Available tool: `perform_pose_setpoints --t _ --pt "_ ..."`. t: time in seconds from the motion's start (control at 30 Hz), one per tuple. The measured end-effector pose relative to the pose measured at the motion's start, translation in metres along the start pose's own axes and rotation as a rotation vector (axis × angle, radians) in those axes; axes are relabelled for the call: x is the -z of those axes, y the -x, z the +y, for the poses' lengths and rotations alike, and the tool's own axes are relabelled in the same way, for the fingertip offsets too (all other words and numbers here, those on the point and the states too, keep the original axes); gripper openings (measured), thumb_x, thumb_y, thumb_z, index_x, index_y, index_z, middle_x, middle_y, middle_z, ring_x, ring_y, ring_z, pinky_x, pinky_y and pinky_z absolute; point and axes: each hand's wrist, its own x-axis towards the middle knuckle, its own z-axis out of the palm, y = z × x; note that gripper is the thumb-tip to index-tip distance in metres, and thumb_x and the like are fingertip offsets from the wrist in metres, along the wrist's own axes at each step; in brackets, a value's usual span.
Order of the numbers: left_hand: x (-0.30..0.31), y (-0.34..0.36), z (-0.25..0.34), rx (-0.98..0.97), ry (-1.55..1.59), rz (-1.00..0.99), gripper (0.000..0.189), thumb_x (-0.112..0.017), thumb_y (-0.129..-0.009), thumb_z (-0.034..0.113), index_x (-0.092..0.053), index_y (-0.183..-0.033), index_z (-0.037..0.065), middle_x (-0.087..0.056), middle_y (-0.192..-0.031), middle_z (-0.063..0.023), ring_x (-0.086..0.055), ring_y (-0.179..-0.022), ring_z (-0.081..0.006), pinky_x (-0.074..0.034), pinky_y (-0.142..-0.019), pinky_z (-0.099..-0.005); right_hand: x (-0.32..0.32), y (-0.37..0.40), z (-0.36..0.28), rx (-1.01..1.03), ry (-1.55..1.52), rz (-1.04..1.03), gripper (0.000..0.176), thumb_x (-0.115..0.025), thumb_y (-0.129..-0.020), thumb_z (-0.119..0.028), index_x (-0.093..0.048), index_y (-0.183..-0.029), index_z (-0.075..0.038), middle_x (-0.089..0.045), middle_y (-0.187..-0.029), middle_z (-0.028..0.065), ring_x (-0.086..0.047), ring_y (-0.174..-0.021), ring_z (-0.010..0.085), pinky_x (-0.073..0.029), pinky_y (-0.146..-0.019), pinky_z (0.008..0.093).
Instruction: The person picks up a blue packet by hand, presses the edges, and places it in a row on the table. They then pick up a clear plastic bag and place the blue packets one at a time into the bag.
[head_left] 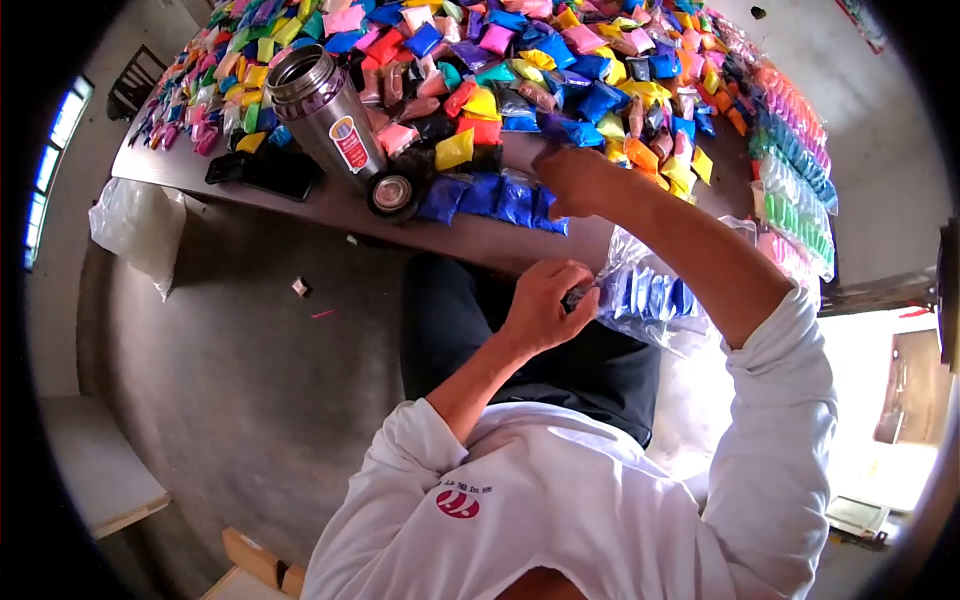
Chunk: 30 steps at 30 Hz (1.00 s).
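My left hand (545, 305) is in front of the table edge, its fingers and thumb curled closed at the mouth of a clear plastic bag (640, 325). Several blue packets (650, 292) stand side by side inside that bag. Over the table, my right hand (580, 185) bends its fingers down onto the blue packet (548, 212) at the right end of a short row. The other blue packets (480, 194) of the row lie to its left along the table's front edge. My right fingertips are partly hidden.
A large heap of colourful packets (520, 70) covers the table (345, 218). An uncapped steel flask (330, 120) stands beside its lid (392, 192) and a black object (265, 175). Filled clear bags (795, 170) are stacked at the right; a whitish bag (140, 225) hangs at the left.
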Motion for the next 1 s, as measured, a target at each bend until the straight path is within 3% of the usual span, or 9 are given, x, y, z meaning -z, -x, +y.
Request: perform_pose_setpoints --t 0.13,0.2,0.23,0.43,0.6,0.63,0.67,0.77,1.0 --pt "0.001 0.001 -0.001 -0.008 0.003 -0.006 0.012 -0.064 -0.076 0.012 -0.060 -0.083 0.004 -0.064 -0.084 -0.0095 -0.061 -0.077 -0.0273 -0.049 -0.071 -0.0357 0.003 0.001 0.006 -0.042 -0.008 -0.108 0.049 -0.078 -0.061 -0.030 -0.063 -0.097 0.000 -0.065 -0.096 0.0175 -0.062 -0.095 0.0348 -0.050 -0.081 0.0410" --pt "0.000 0.001 -0.002 0.002 0.018 0.003 0.011 -0.065 -0.076 0.012 -0.060 -0.083 0.004 -0.064 -0.083 -0.0092 -0.061 -0.077 -0.0274 -0.049 -0.070 -0.0361 -0.002 0.001 0.019 0.168 -0.129 0.121 0.055 -0.077 -0.062 -0.030 -0.062 -0.105 0.001 -0.065 -0.098 0.0197 -0.061 -0.097 0.0349 -0.049 -0.082 0.0406" --pt "0.000 0.001 -0.002 0.004 0.015 0.006 0.011 -0.065 -0.076 0.012 -0.060 -0.083 0.004 -0.064 -0.083 -0.0092 -0.061 -0.077 -0.0274 -0.049 -0.070 -0.0361 0.004 0.000 0.021 0.172 -0.127 0.120 0.055 -0.077 -0.062 -0.030 -0.062 -0.105 0.001 -0.065 -0.098 0.0197 -0.061 -0.097 0.0349 -0.049 -0.082 0.0406" --pt "-0.002 0.000 -0.002 0.010 0.003 -0.013 0.011 -0.065 -0.076 0.012 -0.060 -0.082 0.004 -0.064 -0.083 -0.0091 -0.061 -0.077 -0.0272 -0.049 -0.070 -0.0365 0.033 0.006 0.014 0.099 -0.254 -0.098 0.061 -0.074 -0.064 -0.029 -0.058 -0.115 0.001 -0.063 -0.105 0.0198 -0.061 -0.097 0.0326 -0.049 -0.080 0.0399" --pt "0.000 0.002 -0.002 0.003 0.009 0.000 0.012 -0.064 -0.076 0.012 -0.060 -0.084 0.005 -0.064 -0.084 -0.0086 -0.062 -0.077 -0.0278 -0.049 -0.072 -0.0362 0.026 0.001 0.025 0.128 -0.138 -0.208 0.064 -0.072 -0.065 -0.027 -0.053 -0.121 -0.001 -0.065 -0.096 0.0157 -0.062 -0.090 0.0315 -0.050 -0.076 0.0383" --pt "0.000 0.002 -0.003 0.004 0.010 -0.001 0.012 -0.064 -0.076 0.012 -0.060 -0.084 0.005 -0.064 -0.084 -0.0086 -0.062 -0.077 -0.0278 -0.049 -0.072 -0.0362 0.029 0.008 0.027 0.043 -0.205 -0.232 0.052 -0.071 -0.069 -0.028 -0.058 -0.110 0.000 -0.065 -0.088 0.0132 -0.063 -0.084 0.0296 -0.050 -0.073 0.0377" --pt "-0.002 0.001 -0.004 -0.019 0.000 0.012 0.013 -0.065 -0.076 0.015 -0.059 -0.083 0.005 -0.063 -0.082 -0.0094 -0.061 -0.075 -0.0284 -0.049 -0.070 -0.0366 0.032 0.012 0.025 0.040 -0.208 -0.235 0.052 -0.071 -0.069 -0.028 -0.058 -0.110 0.000 -0.065 -0.088 0.0132 -0.063 -0.084 0.0296 -0.050 -0.073 0.0377" --pt "-0.004 0.000 -0.004 -0.040 -0.011 0.017 0.015 -0.066 -0.077 0.017 -0.057 -0.081 0.005 -0.063 -0.080 -0.0101 -0.061 -0.074 -0.0288 -0.049 -0.069 -0.0369 0.032 0.018 0.021 0.015 -0.660 -0.166 0.046 -0.068 -0.075 -0.039 -0.061 -0.091 0.004 -0.064 -0.080 0.0146 -0.064 -0.081 0.0242 -0.051 -0.065 0.0346" --pt "-0.002 0.000 -0.002 -0.013 0.016 0.004 0.014 -0.065 -0.078 0.017 -0.058 -0.081 0.005 -0.063 -0.080 -0.0097 -0.062 -0.075 -0.0283 -0.050 -0.070 -0.0357 -0.004 -0.004 0.002 0.121 -0.365 0.082 0.053 -0.069 -0.072 -0.041 -0.059 -0.098 0.004 -0.063 -0.084 0.0177 -0.063 -0.077 0.0291 -0.050 -0.062 0.0366"
